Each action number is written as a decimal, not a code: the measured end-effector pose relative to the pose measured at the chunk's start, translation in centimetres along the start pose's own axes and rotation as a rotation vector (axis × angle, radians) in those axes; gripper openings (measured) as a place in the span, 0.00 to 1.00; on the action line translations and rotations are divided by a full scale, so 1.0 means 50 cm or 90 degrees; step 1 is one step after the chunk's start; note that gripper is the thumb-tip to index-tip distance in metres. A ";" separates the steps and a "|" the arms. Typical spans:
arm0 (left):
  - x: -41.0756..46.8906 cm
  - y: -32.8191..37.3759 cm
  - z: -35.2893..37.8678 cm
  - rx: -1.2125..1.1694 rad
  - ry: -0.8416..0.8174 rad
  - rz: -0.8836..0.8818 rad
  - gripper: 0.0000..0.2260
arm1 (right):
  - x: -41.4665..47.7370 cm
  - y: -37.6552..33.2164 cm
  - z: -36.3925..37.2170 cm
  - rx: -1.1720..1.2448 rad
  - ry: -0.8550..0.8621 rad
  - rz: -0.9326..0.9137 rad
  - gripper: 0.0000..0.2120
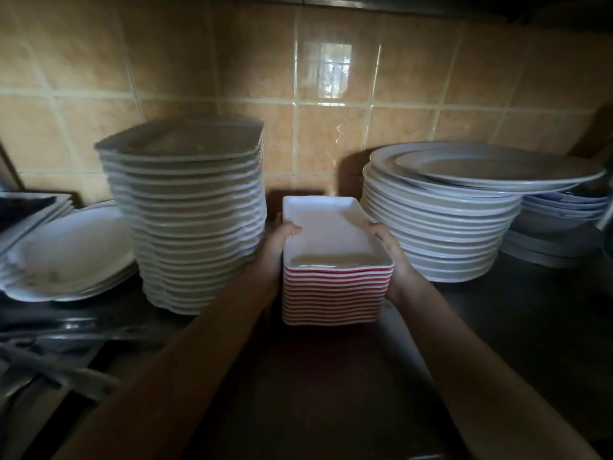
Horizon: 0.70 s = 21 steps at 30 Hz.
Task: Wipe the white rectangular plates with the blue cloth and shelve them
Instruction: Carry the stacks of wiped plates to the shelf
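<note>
A stack of several white rectangular plates with red undersides stands on the dark shelf, between two taller stacks. My left hand grips its left side, thumb hooked over the top plate's rim. On the opposite side my right hand holds the stack, thumb over the right rim. No blue cloth is in view.
A tall stack of white square plates stands close on the left, a stack of round plates close on the right. Oval dishes and metal utensils lie far left. More dishes sit far right. A tiled wall is behind.
</note>
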State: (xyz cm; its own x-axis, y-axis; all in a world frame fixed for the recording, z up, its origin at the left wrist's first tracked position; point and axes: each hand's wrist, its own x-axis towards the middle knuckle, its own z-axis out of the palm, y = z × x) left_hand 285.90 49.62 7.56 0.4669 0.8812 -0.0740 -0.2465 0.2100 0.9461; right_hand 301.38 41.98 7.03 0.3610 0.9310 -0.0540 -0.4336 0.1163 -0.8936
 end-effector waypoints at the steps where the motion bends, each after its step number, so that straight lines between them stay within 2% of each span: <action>1: -0.005 -0.001 0.000 -0.001 -0.004 0.003 0.17 | 0.002 0.002 0.001 0.003 0.007 0.003 0.19; 3: -0.019 -0.003 -0.002 0.007 -0.013 -0.012 0.15 | -0.012 -0.002 -0.002 0.007 -0.019 0.014 0.22; 5: -0.037 -0.009 -0.009 0.026 -0.025 -0.025 0.14 | -0.028 -0.011 -0.006 -0.033 -0.013 0.043 0.19; 7: -0.064 -0.014 -0.011 0.057 -0.033 -0.028 0.16 | -0.048 -0.017 -0.014 -0.162 0.015 0.101 0.20; 9: -0.092 -0.028 -0.007 0.073 -0.020 -0.036 0.20 | -0.080 -0.017 -0.020 -0.302 0.063 0.161 0.24; 11: -0.122 -0.045 -0.001 0.105 0.032 -0.041 0.31 | -0.118 -0.010 -0.021 -0.345 0.110 0.168 0.25; 13: -0.144 -0.066 0.001 0.143 0.079 0.002 0.43 | -0.154 0.004 -0.019 -0.361 0.122 0.145 0.23; 14: -0.157 -0.075 0.001 0.149 0.102 0.022 0.45 | -0.171 0.011 -0.017 -0.370 0.124 0.140 0.23; 16: -0.183 -0.092 0.001 0.161 0.144 0.041 0.44 | -0.197 0.027 -0.012 -0.361 0.119 0.139 0.24; 18: -0.205 -0.102 0.010 0.174 0.178 0.060 0.38 | -0.215 0.042 -0.001 -0.307 0.104 0.147 0.29; 21: -0.217 -0.106 0.042 0.145 0.169 0.051 0.36 | -0.218 0.059 0.022 -0.197 0.074 0.132 0.33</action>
State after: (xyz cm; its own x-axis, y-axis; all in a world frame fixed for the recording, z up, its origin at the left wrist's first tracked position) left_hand 283.91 38.05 3.98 0.2098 0.9766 -0.0478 -0.0639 0.0625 0.9960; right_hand 295.26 32.54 5.48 0.3909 0.8760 -0.2826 -0.2442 -0.1973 -0.9494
